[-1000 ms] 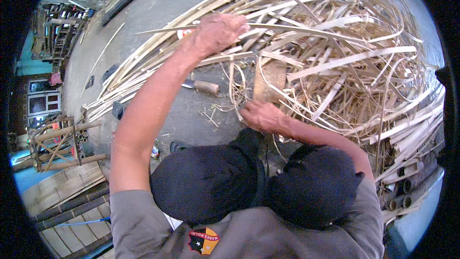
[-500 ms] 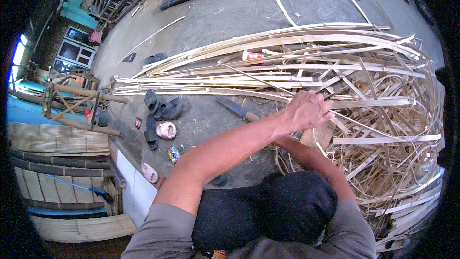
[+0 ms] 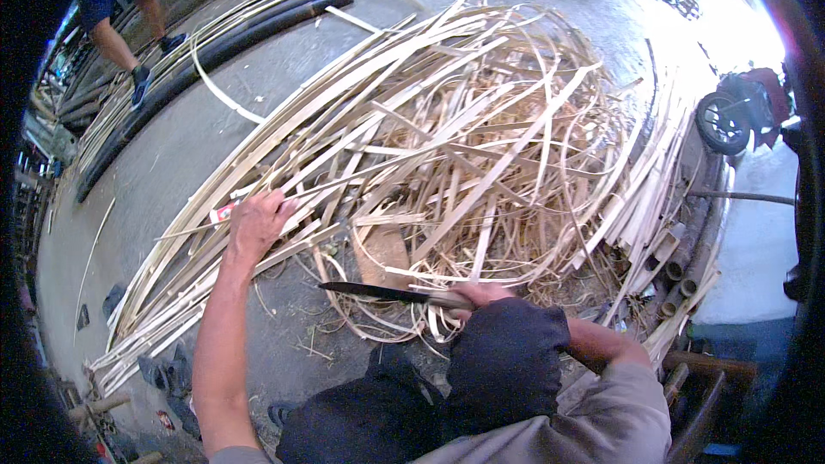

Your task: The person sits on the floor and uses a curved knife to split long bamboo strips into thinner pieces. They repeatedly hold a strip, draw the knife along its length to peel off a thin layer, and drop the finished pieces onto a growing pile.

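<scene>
Steadying a thin pale strip (image 3: 185, 232) at the heap's near-left edge, knife in the other hand; judged to be a strip-handling step, with the blade ready.

The strip runs slantwise through the left hand (image 3: 260, 219), whose fingers look curled down around it, though the exact pinch is hidden; the right hand (image 3: 483, 295) is closed about the handle of the knife (image 3: 374, 291), its blade pointing left just below the wooden block (image 3: 384, 253); any cut would call for bringing strip and edge together, with the left fingers clear; the left arm reaches well forward, nearly straight, knuckles up; the right arm is bent, low, its wrist partly hidden by the dark-clad knee (image 3: 507, 365); beyond spreads the tangled heap (image 3: 516, 150).
</scene>
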Motion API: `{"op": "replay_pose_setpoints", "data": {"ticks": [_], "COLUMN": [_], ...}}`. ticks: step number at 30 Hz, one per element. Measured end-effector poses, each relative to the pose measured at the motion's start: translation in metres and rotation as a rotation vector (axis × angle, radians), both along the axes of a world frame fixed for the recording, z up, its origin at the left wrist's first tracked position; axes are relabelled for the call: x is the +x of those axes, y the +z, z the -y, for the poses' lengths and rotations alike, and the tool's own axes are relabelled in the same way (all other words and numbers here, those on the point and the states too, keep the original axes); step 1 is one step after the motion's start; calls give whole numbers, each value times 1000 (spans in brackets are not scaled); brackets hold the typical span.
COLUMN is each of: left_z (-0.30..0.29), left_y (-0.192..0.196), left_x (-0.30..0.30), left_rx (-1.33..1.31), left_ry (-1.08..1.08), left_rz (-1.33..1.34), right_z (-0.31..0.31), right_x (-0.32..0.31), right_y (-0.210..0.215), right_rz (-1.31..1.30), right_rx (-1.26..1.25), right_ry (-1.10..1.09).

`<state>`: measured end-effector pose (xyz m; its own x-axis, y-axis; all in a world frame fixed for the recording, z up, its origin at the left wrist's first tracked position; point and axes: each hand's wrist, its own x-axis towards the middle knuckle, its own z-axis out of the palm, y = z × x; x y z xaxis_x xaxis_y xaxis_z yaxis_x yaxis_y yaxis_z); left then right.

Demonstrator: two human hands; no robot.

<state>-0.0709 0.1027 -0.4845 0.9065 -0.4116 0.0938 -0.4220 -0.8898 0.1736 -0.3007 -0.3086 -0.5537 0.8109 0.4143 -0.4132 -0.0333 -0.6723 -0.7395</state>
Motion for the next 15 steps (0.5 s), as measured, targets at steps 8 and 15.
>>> {"op": "replay_pose_setpoints", "data": {"ticks": [8, 15], "left_z": [13, 31], "left_y": [-11, -3], "left_x": [-20, -41], "left_rx": [-39, -69], "left_ry": [-108, -66], "left_rz": [121, 127], "right_z": [73, 59], "right_x": [68, 177], "right_y": [121, 204], "right_rz": [528, 114], "right_rx": [-271, 471], "right_ry": [-320, -361]}}
